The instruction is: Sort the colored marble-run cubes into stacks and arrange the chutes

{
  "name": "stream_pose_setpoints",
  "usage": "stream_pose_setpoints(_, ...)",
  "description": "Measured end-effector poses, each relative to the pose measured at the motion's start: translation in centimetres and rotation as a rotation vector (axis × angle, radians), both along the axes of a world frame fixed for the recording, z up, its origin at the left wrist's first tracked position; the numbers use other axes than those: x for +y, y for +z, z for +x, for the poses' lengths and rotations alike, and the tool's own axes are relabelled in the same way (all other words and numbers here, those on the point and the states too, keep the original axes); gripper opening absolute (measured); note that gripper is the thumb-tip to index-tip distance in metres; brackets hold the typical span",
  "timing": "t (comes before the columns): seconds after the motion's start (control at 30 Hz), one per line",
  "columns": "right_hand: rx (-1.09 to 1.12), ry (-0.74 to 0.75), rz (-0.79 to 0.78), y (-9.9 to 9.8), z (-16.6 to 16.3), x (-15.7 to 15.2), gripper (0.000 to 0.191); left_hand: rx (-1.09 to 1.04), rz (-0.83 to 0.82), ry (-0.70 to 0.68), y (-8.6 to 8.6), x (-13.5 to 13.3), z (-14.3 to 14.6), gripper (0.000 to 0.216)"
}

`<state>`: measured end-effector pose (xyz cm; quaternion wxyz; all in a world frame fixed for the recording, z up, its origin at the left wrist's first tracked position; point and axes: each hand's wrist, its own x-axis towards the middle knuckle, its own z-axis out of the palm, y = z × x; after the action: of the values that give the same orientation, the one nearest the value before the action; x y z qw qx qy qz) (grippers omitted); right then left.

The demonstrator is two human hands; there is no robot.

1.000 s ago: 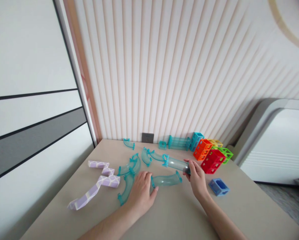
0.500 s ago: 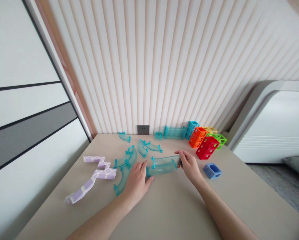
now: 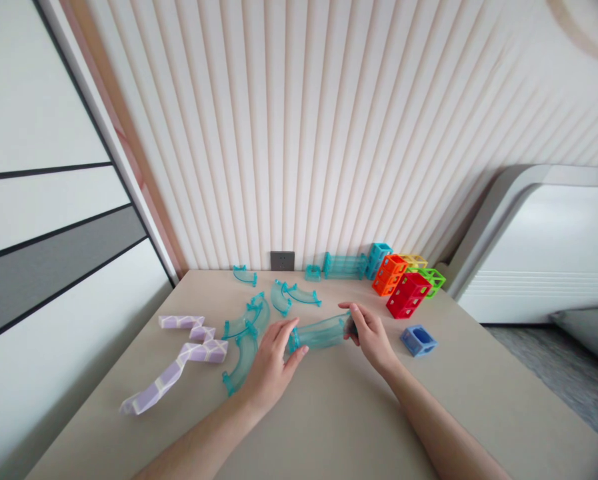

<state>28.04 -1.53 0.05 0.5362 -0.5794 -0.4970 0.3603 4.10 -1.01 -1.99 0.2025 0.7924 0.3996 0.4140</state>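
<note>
Between my hands is a straight, see-through teal track piece [image 3: 321, 333], apparently two such pieces stacked. My left hand [image 3: 273, 357] has its thumb and fingers around the left end. My right hand [image 3: 371, 337] is closed at the right end, with a small dark thing [image 3: 350, 325] at its fingers that I cannot make out. Left of my left hand lie curved teal track pieces [image 3: 241, 360], partly overlapping. More curved pieces [image 3: 303, 295] rest behind the straight one. To the right of my right hand sits a blue square block [image 3: 419, 341].
A lilac and white folding snake puzzle [image 3: 179, 367] lies at the left. At the back right stand red [image 3: 409, 295], orange [image 3: 389, 275] and blue [image 3: 379, 260] block stacks, beside more teal straight tracks [image 3: 345, 267]. A ribbed wall with a socket [image 3: 283, 261] borders the table.
The two straight track pieces, side by side before, now overlap as one stack. My right hand has come slightly left, and my left hand has closed around the left end. The view shifted slightly.
</note>
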Motion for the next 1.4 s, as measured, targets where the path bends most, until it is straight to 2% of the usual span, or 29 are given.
stream_pose_setpoints(0.1,-0.035,-0.078,0.09,0.1,0.3,0.0,0.069,-0.112,-0.046,0.053,0.2,0.1,0.0,0.034)
stream_pose_setpoints(0.2,-0.249,-0.144,0.17,-0.3,1.0,0.3,0.062,-0.206,-0.112,0.123,0.5,0.0,0.0,0.035)
stream_pose_setpoints(0.27,-0.456,-0.052,0.192,-0.5,1.4,0.4,0.052,-0.259,-0.174,0.152,0.7,0.0,0.0,0.038)
stream_pose_setpoints(0.37,-0.738,0.214,0.216,-0.5,1.6,0.1,0.041,-0.349,-0.289,0.161,0.9,-0.2,0.0,0.045)
stream_pose_setpoints(0.5,-0.913,0.44,0.212,-0.6,1.2,-0.4,0.052,-0.522,-0.429,0.135,0.9,-0.1,0.2,0.05)
stream_pose_setpoints(0.67,-0.928,0.457,0.212,-1.0,1.1,-0.4,0.039,-0.777,-0.562,0.085,0.8,0.3,0.7,0.053)
stream_pose_setpoints(0.8,-0.906,0.46,0.199,-0.9,1.0,-0.3,0.033,-0.855,-0.629,0.082,0.9,0.3,0.8,0.046)
stream_pose_setpoints(0.93,-0.756,0.385,0.172,-0.4,0.8,-0.3,0.032,-0.867,-0.609,0.112,1.0,0.1,0.6,0.038)
stream_pose_setpoints(1.07,-0.463,0.141,0.101,-0.2,0.9,0.1,0.039,-0.806,-0.545,0.117,1.2,-0.2,0.4,0.039)
stream_pose_setpoints(1.23,0.221,-0.108,-0.079,0.1,1.6,1.0,0.058,-0.748,-0.516,0.03,1.4,-0.6,0.5,0.05)
stream_pose_setpoints(1.33,0.588,-0.205,-0.059,0.8,2.1,1.2,0.053,-0.74,-0.542,-0.019,1.4,-0.7,0.7,0.057)
stream_pose_setpoints(1.4,0.743,-0.235,-0.022,1.2,2.4,1.3,0.047,-0.744,-0.563,-0.036,1.3,-0.6,0.8,0.058)
